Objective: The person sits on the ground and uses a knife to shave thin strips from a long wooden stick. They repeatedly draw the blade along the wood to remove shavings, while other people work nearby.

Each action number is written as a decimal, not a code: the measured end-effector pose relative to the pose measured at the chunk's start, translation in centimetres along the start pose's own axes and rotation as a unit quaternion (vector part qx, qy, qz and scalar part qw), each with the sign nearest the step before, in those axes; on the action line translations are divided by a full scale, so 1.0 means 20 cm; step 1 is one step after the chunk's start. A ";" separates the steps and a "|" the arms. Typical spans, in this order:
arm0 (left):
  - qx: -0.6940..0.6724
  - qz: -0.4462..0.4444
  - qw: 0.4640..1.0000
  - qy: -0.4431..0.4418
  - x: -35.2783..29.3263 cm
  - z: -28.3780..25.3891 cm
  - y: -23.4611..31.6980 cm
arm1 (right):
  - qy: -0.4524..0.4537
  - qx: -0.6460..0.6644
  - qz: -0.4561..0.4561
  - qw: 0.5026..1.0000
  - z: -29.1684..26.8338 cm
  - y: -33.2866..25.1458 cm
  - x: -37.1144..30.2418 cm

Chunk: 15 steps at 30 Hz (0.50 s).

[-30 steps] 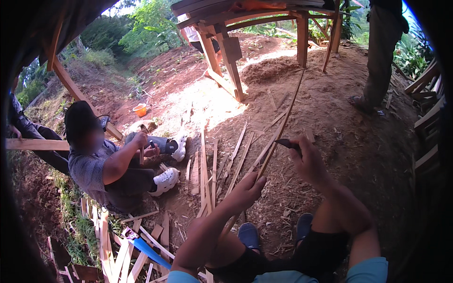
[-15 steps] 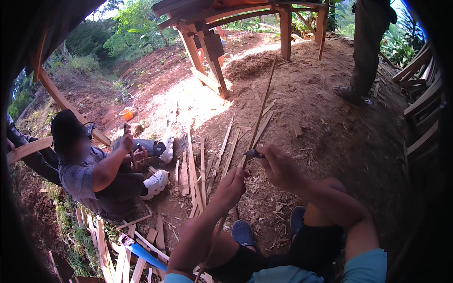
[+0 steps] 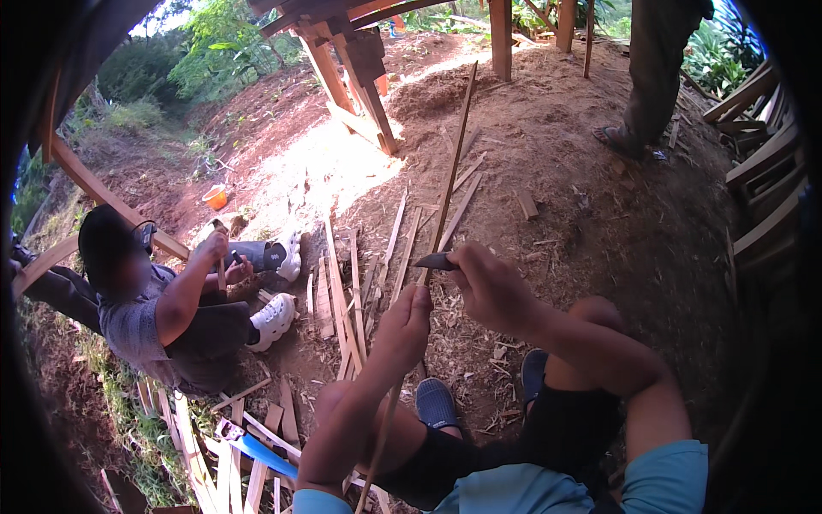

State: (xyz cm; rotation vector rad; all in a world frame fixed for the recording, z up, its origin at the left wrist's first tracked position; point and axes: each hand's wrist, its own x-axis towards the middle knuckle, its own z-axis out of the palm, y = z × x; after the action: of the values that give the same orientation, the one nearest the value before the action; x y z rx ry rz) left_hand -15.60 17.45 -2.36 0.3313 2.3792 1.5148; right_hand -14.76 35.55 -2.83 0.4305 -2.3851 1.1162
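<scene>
My left hand (image 3: 406,327) is closed around a long, thin strip of wood (image 3: 455,163), which slants from my lap out and away over the ground. Just beyond that fist, a short dark knife blade (image 3: 437,261) lies across the strip, its point toward the left. My right hand (image 3: 490,284) grips the knife; its handle is hidden inside the fingers. Below the strip's middle, both forearms come up over my bent knees.
Several flat wooden slats (image 3: 338,295) lie ahead to the left. A seated person (image 3: 163,308) works there with a hammer-like tool. A blue saw (image 3: 261,452) rests on a wood pile. Another person's leg (image 3: 655,86) stands far right, near stacked timber (image 3: 766,163).
The knife has shifted a little left, so its point now reaches past the strip's edge. The whole view has tilted slightly; both hands keep their grip.
</scene>
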 end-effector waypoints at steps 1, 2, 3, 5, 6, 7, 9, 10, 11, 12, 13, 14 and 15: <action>0.005 -0.004 1.000 0.002 0.00 0.00 0.01 | 0.003 0.005 0.010 1.000 0.00 0.00 0.00; 0.013 -0.017 1.000 0.004 0.00 0.01 0.03 | 0.008 0.008 0.013 1.000 -0.01 0.00 0.01; 0.022 -0.031 0.999 0.009 0.01 0.00 0.05 | 0.013 0.013 0.015 1.000 -0.01 0.00 0.02; 0.032 -0.034 0.999 0.016 0.02 0.01 0.06 | 0.023 0.020 0.018 0.999 -0.01 0.01 0.04; 0.033 -0.021 0.999 0.018 0.03 0.01 0.06 | 0.030 0.019 0.019 0.999 -0.01 0.02 0.05; 0.034 -0.007 0.999 0.020 0.04 0.01 0.07 | 0.037 0.019 0.019 0.999 -0.01 0.03 0.06; 0.035 -0.015 0.999 0.014 0.06 0.02 0.10 | 0.048 0.002 0.020 0.999 -0.02 0.04 0.08; 0.035 -0.020 0.999 0.012 0.07 0.02 0.13 | 0.052 -0.006 0.021 0.998 -0.02 0.06 0.09; 0.053 -0.015 0.998 -0.004 0.04 0.03 0.14 | 0.105 -0.029 0.053 0.993 -0.04 0.12 0.14; 0.073 -0.015 0.997 -0.018 0.00 0.07 0.13 | 0.155 -0.046 0.088 0.983 -0.07 0.26 0.21; 0.090 -0.007 0.995 -0.037 -0.03 0.10 0.15 | 0.209 -0.072 0.120 0.968 -0.12 0.31 0.24; 0.124 0.009 0.991 -0.048 -0.06 0.12 0.15 | 0.200 -0.072 0.117 0.970 -0.15 0.33 0.22; 0.101 0.005 0.994 -0.047 -0.05 0.11 0.14 | 0.191 -0.069 0.112 0.973 -0.18 0.33 0.20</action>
State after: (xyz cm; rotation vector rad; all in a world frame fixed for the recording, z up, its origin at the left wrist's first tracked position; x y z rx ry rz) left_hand -13.78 20.12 -0.58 0.4497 2.4626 1.2358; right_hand -20.09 42.09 -2.84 -0.0998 -2.1807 1.0112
